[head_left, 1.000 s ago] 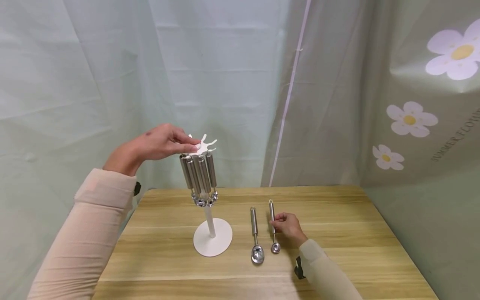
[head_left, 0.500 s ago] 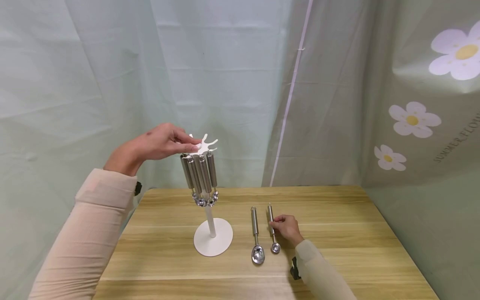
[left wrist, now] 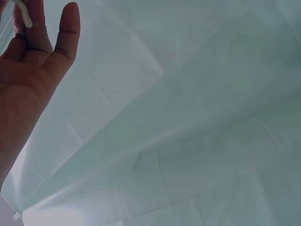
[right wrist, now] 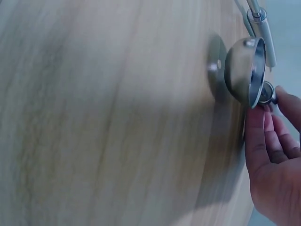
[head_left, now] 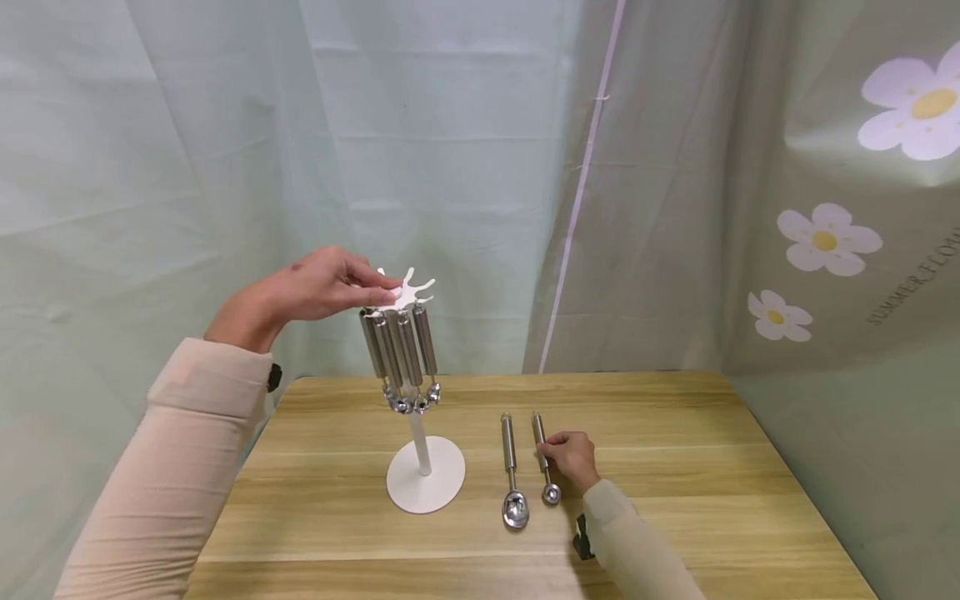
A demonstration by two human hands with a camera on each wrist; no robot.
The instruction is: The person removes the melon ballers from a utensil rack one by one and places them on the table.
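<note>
On the light wooden table (head_left: 675, 467), at about 5 o'clock from the white metal stand with a round base and branching top (head_left: 424, 483), the right hand (head_left: 572, 457) pinches the handle of the small stainless-steel measuring spoon (head_left: 543, 454) between thumb and curled fingers; the spoon lies flat, bowl toward the person. Just beside it at 9 o'clock lies the larger stainless-steel scoop (head_left: 512, 471), untouched and parallel. The left hand (head_left: 315, 287) rests straight fingers, pressed together, on the stand's white top, above the cluster of four or so hanging steel spoons (head_left: 401, 354). Judging by this, most spoons already hang and two are left on the table, neither lifted yet. Around stand pale green curtains (head_left: 225, 167) and, at 3 o'clock, a flower-printed cloth (head_left: 825, 242). The hung spoons crowd the near hooks; free prongs show at the stand's far right.
</note>
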